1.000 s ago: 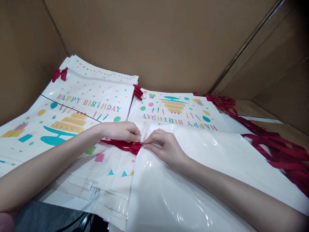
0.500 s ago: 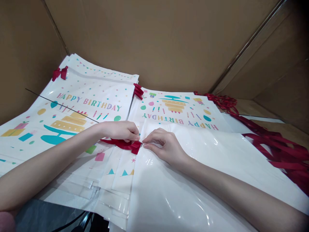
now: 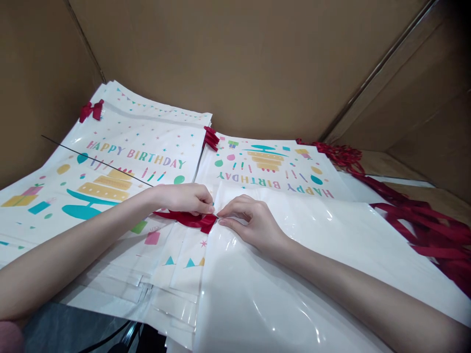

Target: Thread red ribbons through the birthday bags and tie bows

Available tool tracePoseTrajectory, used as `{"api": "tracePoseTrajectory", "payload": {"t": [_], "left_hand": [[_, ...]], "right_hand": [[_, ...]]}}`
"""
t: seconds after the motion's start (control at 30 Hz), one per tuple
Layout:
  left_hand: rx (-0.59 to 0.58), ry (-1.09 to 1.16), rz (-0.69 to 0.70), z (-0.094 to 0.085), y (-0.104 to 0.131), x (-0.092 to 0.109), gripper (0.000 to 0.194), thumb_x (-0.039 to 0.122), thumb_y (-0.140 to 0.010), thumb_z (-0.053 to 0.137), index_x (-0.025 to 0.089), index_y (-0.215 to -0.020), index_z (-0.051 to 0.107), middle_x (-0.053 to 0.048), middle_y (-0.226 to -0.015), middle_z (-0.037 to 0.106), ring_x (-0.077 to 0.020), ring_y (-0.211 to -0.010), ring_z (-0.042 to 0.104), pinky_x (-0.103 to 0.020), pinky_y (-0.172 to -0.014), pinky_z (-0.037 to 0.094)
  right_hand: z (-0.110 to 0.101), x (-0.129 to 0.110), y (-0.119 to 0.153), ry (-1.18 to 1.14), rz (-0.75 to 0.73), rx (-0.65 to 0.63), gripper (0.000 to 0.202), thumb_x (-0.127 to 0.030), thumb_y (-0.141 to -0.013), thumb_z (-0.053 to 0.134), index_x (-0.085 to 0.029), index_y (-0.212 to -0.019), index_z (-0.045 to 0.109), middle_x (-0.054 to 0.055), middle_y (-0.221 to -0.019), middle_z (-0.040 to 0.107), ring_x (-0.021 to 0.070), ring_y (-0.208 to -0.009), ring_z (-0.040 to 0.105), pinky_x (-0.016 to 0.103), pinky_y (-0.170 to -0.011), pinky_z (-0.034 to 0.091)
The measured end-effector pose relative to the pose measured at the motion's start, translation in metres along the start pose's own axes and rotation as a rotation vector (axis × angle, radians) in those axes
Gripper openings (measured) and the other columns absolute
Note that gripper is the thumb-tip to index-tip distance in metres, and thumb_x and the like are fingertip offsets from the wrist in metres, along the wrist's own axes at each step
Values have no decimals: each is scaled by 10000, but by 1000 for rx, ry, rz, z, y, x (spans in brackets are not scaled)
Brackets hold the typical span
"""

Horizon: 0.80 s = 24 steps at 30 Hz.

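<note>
My left hand (image 3: 187, 198) is closed round a long thin dark rod (image 3: 95, 160), which slants out behind it to the upper left. Right under its fingers lies a folded dark red ribbon (image 3: 200, 223). My right hand (image 3: 253, 220) pinches at the edge of a glossy white plastic bag (image 3: 272, 284), its fingertips almost meeting those of my left hand. The rod's front end seems to lie between both hands, where the ribbon meets the bag edge; the exact contact is too small to tell.
Printed "Happy Birthday" bags (image 3: 138, 122) lie stacked at left, with more printed bags (image 3: 272, 166) upside down behind the white one. Loose red ribbons (image 3: 415, 220) trail along the right side. Brown cardboard walls (image 3: 221, 59) close in the back and sides.
The rod and the red ribbon under my left hand have shifted very slightly to the right. My right hand stays in place.
</note>
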<state>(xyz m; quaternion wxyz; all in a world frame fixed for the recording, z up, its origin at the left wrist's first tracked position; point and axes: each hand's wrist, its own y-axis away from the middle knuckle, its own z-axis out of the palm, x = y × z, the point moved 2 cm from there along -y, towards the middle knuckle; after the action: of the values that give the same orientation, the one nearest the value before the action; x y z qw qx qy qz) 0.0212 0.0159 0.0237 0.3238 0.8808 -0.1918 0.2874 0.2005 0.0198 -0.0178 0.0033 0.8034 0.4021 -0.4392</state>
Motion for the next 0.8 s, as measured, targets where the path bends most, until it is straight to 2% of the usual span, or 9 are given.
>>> {"api": "tracePoseTrajectory", "payload": {"t": [0.17,0.43,0.6,0.8], "left_hand": [[60,-142,25,0,3,7,255,298,-823,467,163,-606,473,12,-603,465,-111,-563,388,-239,-528,261],[91,-172,-8,0,6,9,244,363,-835,497,165,-721,582,-6,-726,599,-118,-630,482,-217,-556,316],[144,-193,-13,1,5,9,251,402,-814,535,166,-754,594,-6,-759,614,-118,-662,522,-209,-552,329],[216,-261,-10,5,3,13,233,381,-812,565,172,-715,595,11,-704,614,-104,-632,513,-217,-561,311]], "right_hand": [[0,0,1,-8,13,-2,72,-181,-776,664,-224,-812,709,21,-798,684,162,-778,591,292,-689,462],[0,0,1,9,9,-1,87,-169,-775,664,-218,-831,710,25,-813,685,159,-784,591,286,-697,460],[0,-1,1,26,-7,-2,82,-184,-791,645,-217,-833,706,27,-805,683,160,-777,589,286,-691,458],[0,-1,1,47,-28,2,84,-161,-780,650,-216,-820,699,19,-790,679,157,-766,586,290,-698,454]]}}
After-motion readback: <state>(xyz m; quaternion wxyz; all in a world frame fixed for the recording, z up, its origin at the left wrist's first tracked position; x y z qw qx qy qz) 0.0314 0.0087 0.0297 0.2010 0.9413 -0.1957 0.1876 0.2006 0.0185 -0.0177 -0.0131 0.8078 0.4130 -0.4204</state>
